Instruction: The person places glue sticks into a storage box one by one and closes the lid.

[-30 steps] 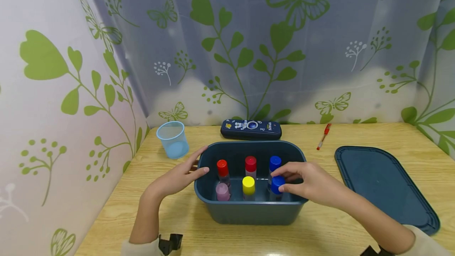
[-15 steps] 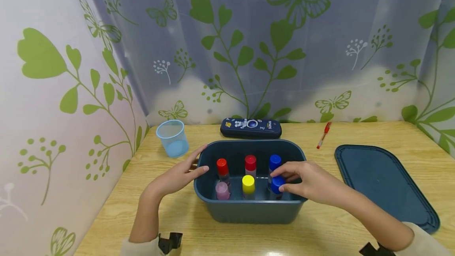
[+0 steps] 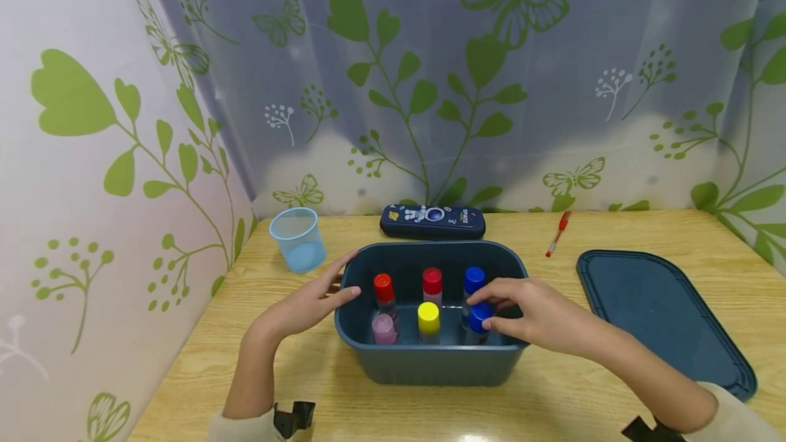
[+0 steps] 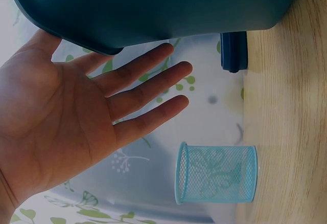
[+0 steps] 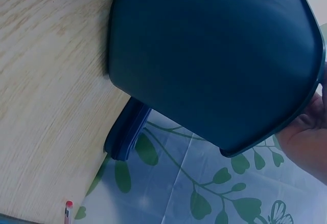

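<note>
A dark teal bin [image 3: 437,367] stands mid-table with several capped bottles upright inside. My right hand [image 3: 546,316] reaches over its right rim and pinches the blue cap of the front right bottle [image 3: 479,319]. Behind that one is another blue-capped bottle [image 3: 473,282]. A yellow-capped bottle [image 3: 428,319] and a red-capped bottle [image 3: 432,282] stand in the middle. On the left are an orange-red-capped bottle [image 3: 383,290] and a pinkish-purple-topped one [image 3: 384,329]. My left hand [image 3: 307,302] rests on the left rim, its fingers extended outside in the left wrist view.
A light blue mesh cup [image 3: 299,241] stands at the back left. Behind the bin lies a dark blue pencil case [image 3: 432,222]. A red pen [image 3: 558,234] and the bin's flat lid [image 3: 663,319] lie to the right. Patterned curtains border the table.
</note>
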### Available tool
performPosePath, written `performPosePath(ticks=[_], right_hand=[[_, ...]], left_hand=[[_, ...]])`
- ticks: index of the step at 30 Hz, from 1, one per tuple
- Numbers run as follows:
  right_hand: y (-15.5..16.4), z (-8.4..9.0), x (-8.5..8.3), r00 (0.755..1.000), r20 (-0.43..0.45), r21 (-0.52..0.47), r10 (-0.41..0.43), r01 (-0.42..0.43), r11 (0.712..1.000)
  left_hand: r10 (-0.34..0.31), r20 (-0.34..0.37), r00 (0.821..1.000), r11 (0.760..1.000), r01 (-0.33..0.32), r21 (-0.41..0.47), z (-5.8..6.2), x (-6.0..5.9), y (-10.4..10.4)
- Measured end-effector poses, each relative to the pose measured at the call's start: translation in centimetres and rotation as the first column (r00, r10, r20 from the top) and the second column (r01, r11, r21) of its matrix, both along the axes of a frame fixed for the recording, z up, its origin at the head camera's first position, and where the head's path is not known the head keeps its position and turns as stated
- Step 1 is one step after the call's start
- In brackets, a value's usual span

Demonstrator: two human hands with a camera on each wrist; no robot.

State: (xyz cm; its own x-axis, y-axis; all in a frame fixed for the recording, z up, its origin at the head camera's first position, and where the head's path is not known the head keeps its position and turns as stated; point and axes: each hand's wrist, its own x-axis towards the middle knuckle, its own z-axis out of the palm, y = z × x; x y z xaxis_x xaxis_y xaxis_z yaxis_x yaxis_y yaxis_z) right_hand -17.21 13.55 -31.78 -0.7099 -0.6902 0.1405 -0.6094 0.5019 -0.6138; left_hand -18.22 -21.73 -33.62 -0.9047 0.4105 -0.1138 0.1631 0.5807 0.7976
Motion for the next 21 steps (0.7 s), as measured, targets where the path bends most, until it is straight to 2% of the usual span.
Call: performPosePath(ticks=[8,12,17,21], right_hand=[[0.9,0.6,0.1,0.999,0.033,-0.055,-0.017,0.019,0.998],[2.0,1.2,0.3,0.999,0.020,-0.100,-0.047,0.048,0.994],[4.4,1.5,0.6,0.991,-0.038,-0.150,-0.131,0.124,0.981],[7.2,1.4,0.7,0.962,-0.111,-0.166,-0.248,0.228,0.959]], left_hand=[[0.003,0.004,1.000,1.000,-0.003,0.004,0.0,0.1,0.0],[0.001,0.001,1.000,1.000,-0.001,0.006,0.0,0.0,0.1],[-0.005,0.001,1.000,1.000,0.005,0.008,0.0,0.0,0.1],[-0.002,0.001,1.000,1.000,0.002,0.005,-0.1,0.0,0.0]])
